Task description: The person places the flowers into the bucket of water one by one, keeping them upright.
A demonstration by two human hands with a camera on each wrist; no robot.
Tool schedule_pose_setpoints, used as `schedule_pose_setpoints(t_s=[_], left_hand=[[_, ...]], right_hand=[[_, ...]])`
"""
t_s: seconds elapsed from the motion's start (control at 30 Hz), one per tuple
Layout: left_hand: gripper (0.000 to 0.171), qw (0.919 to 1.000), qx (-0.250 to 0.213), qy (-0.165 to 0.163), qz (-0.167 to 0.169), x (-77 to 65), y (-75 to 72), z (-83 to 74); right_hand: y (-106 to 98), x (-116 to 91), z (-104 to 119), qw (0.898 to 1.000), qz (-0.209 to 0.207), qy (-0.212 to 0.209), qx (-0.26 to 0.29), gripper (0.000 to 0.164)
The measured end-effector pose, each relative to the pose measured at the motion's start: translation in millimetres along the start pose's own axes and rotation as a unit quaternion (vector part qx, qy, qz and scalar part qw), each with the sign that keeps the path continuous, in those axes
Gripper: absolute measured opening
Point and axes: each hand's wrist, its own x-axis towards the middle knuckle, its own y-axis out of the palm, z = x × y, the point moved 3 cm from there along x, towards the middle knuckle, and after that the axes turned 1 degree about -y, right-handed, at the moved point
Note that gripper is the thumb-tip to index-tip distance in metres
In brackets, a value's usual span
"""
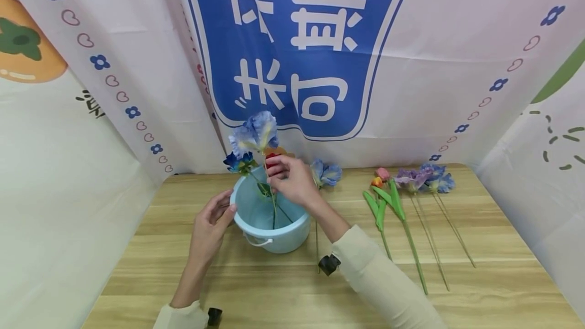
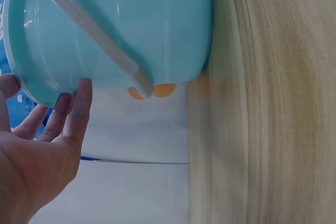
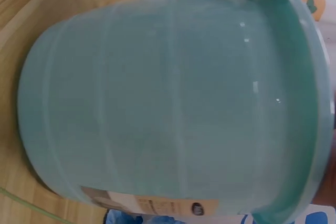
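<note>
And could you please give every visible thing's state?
Bucket: upright
Bucket handle: lowered
Dark blue flower: leaning in bucket
Held blue flower: stem inside bucket
Right fingers: pinching that stem
Left fingers: holding bucket
Red flower: mostly hidden
Tulips: lying down
Purple flower: lying down
Other blue flowers: lying down

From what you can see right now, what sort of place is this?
Probably a staged tabletop booth: printed white cloth hangs behind a wood-grain table, which bears a light blue bucket and artificial-looking flowers.
</note>
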Motion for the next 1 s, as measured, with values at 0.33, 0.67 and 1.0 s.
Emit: schedule_pose_setpoints(t_s=[0.33, 0.67, 1.0], left_hand=[[0.047, 1.0, 0.0, -0.005, 0.001, -0.7, -0.2, -0.8], [0.046, 1.0, -0.001, -0.004, -0.003, -0.6, 0.2, -0.4], [0.046, 1.0, 0.008, -0.005, 0.003, -1.6, 2.3, -0.5]], right_hand=[[4.2, 1.1, -7.5, 0.998, 0.024, 0.034, -0.044, 0.038], [5.6, -0.6, -10.1, 0.991, 0.032, 0.021, -0.128, 0.034], [2.6, -5.5, -5.7, 0.985, 0.036, 0.002, -0.17, 0.028]])
